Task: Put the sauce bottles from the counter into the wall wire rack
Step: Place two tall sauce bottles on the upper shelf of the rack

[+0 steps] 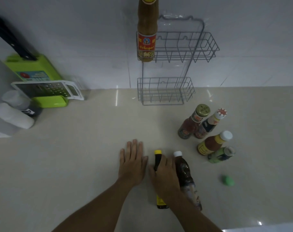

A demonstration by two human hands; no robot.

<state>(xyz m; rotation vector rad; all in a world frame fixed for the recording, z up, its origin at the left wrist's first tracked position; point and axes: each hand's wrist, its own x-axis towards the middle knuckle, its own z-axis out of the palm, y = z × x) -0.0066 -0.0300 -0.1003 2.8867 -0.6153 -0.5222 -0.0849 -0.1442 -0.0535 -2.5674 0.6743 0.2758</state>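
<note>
A two-tier wire rack [175,47] hangs on the white wall; a tall brown sauce bottle with a red label [146,34] stands in the left end of its upper basket. The lower basket [165,91] holds nothing. On the counter my right hand [165,176] is wrapped around a dark bottle with a yellow cap [157,159]. Right beside it stands a brown bottle with a white cap [184,171]. My left hand [133,162] lies flat and open on the counter, holding nothing. Several more bottles stand to the right: a gold-capped one [193,122], a dark one [211,123], an orange-red one [212,143] and a green one [221,154].
A green grater box with a white grater and a black handle [40,81] sits at the back left, with white containers [13,114] in front of it. A small green object [228,180] lies on the counter at the right. The beige counter [75,156] stretches across the view.
</note>
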